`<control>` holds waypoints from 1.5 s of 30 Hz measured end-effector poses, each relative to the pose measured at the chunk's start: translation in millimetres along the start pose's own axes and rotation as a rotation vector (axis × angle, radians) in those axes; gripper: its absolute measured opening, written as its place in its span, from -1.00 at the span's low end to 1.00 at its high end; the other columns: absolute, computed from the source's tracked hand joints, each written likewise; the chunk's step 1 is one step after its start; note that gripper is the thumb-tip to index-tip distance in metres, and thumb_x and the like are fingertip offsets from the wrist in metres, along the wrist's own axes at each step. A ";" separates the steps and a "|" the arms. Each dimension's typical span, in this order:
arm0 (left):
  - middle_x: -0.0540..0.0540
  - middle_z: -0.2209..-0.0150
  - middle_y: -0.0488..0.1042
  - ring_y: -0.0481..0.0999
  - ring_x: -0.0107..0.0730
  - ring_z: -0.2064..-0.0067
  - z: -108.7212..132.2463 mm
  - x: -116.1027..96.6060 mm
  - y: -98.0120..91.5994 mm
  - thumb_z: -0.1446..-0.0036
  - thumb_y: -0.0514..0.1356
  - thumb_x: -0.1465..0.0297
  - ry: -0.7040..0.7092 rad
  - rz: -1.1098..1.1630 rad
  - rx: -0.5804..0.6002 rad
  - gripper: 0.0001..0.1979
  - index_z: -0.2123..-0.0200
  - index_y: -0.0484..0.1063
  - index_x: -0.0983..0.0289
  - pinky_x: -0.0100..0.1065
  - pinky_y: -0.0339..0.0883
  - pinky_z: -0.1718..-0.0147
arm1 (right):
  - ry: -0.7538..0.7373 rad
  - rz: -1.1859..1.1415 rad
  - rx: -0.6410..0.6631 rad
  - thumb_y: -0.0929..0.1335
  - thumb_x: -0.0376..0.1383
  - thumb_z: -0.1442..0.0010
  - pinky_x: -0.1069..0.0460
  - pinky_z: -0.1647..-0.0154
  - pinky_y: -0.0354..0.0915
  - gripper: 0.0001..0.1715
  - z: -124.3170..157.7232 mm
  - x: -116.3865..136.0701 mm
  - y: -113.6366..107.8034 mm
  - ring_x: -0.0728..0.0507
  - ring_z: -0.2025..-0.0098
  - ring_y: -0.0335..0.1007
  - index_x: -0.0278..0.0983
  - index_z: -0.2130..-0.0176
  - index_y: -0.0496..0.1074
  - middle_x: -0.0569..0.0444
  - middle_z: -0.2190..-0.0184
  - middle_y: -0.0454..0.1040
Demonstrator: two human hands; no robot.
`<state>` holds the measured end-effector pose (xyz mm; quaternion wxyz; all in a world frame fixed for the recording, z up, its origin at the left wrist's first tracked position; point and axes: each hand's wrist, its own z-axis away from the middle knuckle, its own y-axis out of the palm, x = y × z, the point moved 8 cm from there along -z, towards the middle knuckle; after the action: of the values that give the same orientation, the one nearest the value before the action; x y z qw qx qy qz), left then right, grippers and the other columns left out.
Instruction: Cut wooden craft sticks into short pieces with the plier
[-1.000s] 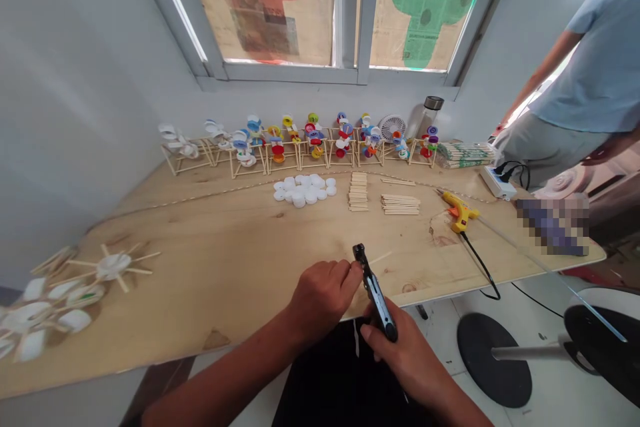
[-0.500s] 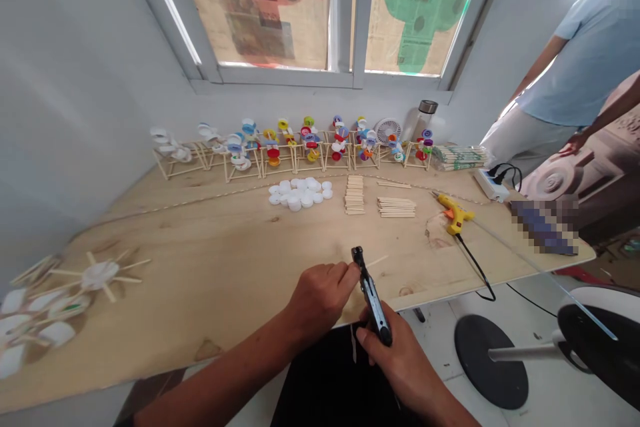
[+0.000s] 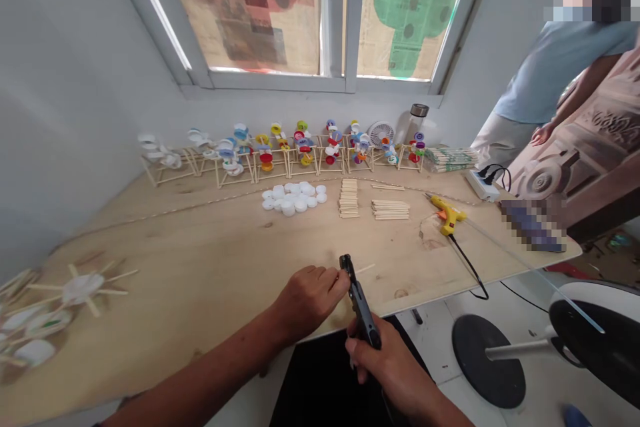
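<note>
My right hand is wrapped round the handles of dark pliers, whose jaws point up and away over the table edge. Close against the jaws, my left hand is closed, thumb and fingers pressed together; what it pinches is hidden. A thin wooden stick shows just right of the jaws; whether it lies on the table or reaches into the pliers I cannot tell. Beyond the hands are white bottle caps, a stack of short sticks and a second bundle of sticks.
Stick frames with coloured caps line the wall. A yellow glue gun with a cord lies right, near a power strip. Stick-and-cap wheels lie left. A small fan and a bottle stand behind. A person stands right.
The view has shifted slightly, so the table's things sit a little further left. Both hands keep nearly the same hold by the pliers. The person at the right has shifted posture.
</note>
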<state>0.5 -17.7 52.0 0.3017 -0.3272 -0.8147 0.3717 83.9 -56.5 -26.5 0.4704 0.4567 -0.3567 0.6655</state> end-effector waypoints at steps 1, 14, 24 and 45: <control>0.00 0.57 0.28 0.28 -0.45 0.58 0.6 1.3 0.8 -0.18 -0.09 0.54 -0.043 0.026 -0.007 -0.82 0.33 0.28 0.34 -0.39 0.12 0.60 | -0.003 0.019 -0.016 0.26 -0.30 -0.09 0.12 0.51 0.20 -0.89 0.0 -0.2 -1.3 0.05 0.60 0.18 -0.30 0.32 0.26 0.22 0.56 0.24; 0.01 0.52 0.35 0.36 -0.49 0.51 15.2 6.7 9.6 -0.21 -0.09 0.43 -0.518 0.657 -0.004 -0.80 0.35 0.29 0.29 -0.48 0.23 0.50 | -0.040 0.500 -0.209 0.28 -0.28 -0.05 0.08 0.39 0.16 -0.90 12.3 15.7 -21.3 -0.08 0.43 0.30 -0.24 0.35 0.29 0.15 0.51 0.38; -0.18 0.69 -0.07 -0.10 -0.64 0.67 25.2 4.9 21.6 -0.10 0.06 0.15 -1.134 1.641 0.160 -0.70 0.43 0.24 0.29 -0.53 -0.16 0.70 | -0.215 0.675 -0.224 0.25 -0.28 -0.08 0.07 0.42 0.17 -0.82 15.7 26.8 -24.6 -0.11 0.42 0.32 -0.21 0.23 0.24 0.12 0.47 0.40; -0.07 0.57 0.23 0.18 -0.58 0.55 15.3 11.2 -11.9 -0.20 -0.03 0.32 -0.865 1.101 0.127 -0.76 0.45 0.28 0.30 -0.50 0.10 0.55 | -0.277 0.601 -0.134 0.27 -0.34 -0.07 0.05 0.36 0.20 -0.75 18.2 31.4 -18.1 -0.10 0.38 0.32 -0.23 0.18 0.21 0.13 0.42 0.38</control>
<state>-21.1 -21.5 56.1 -0.2630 -0.4966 -0.5541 0.6141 101.7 -58.1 10.0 0.2293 0.3853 -0.5789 0.6811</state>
